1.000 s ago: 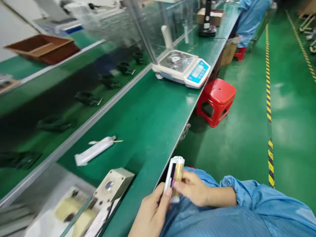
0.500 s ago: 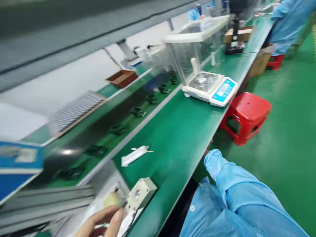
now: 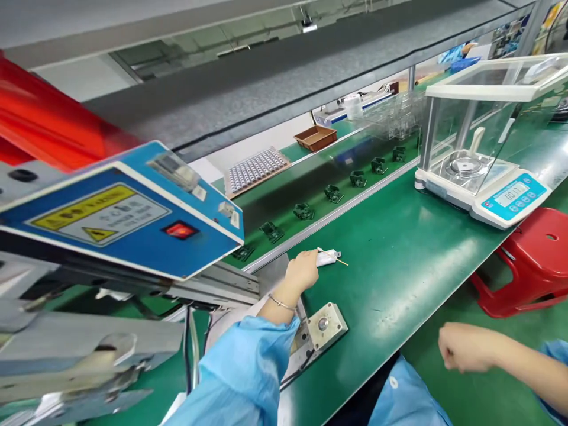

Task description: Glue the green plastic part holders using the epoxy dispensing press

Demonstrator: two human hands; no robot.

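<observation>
My left hand (image 3: 302, 271) reaches forward over the green bench and is closed round a white tube (image 3: 327, 257) that has a thin stick poking from its tip. A metal block (image 3: 323, 325) with a round hole sits just in front of my left forearm. My right hand (image 3: 459, 347) hangs off the bench edge above the floor, fingers curled in a loose fist, with nothing visible in it.
A blue machine housing (image 3: 119, 216) with a red light and warning label juts in at left. A precision scale (image 3: 488, 189) in a glass case stands at right. Small black parts (image 3: 332, 193) ride the conveyor. A red stool (image 3: 535, 260) stands by the bench.
The white and gold part held in both hands a second ago is gone from view. My head turned left. My left hand went out to the white tube; my right hand dropped clear of the bench.
</observation>
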